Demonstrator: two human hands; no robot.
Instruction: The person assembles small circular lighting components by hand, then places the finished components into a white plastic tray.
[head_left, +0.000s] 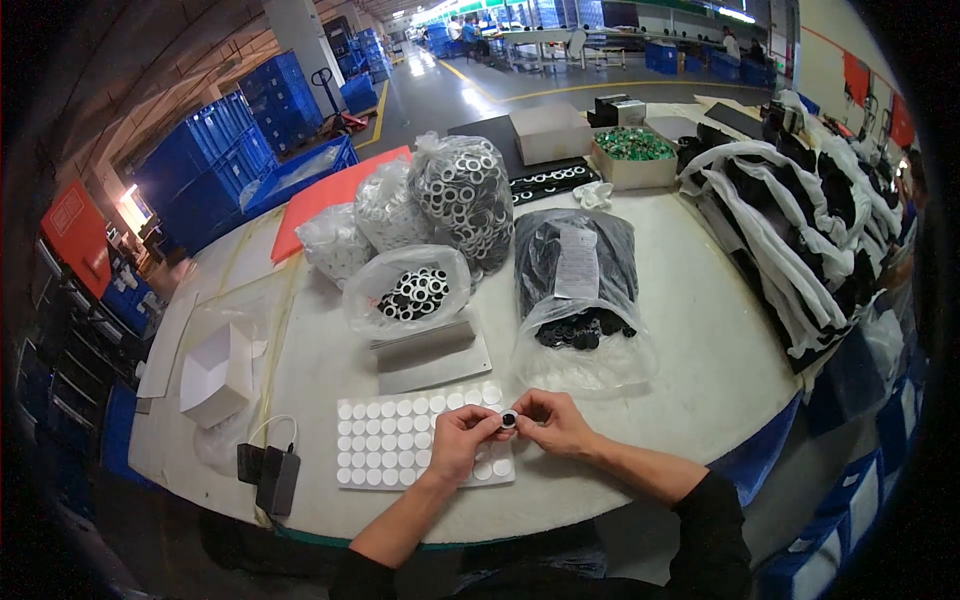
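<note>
So I've got this little black-and-white ring point(509, 419) pinched between both hands, left hand point(462, 440) and right hand point(553, 423) closed on it from either side with thumb and fingertips. It sits just above the sheet of round white pads point(400, 440) lying at the near edge of the white table point(700, 370). Behind that there's a grey flat stack point(432, 352), an open bag of rings point(410, 290) and a clear bag of black parts point(580, 300).
</note>
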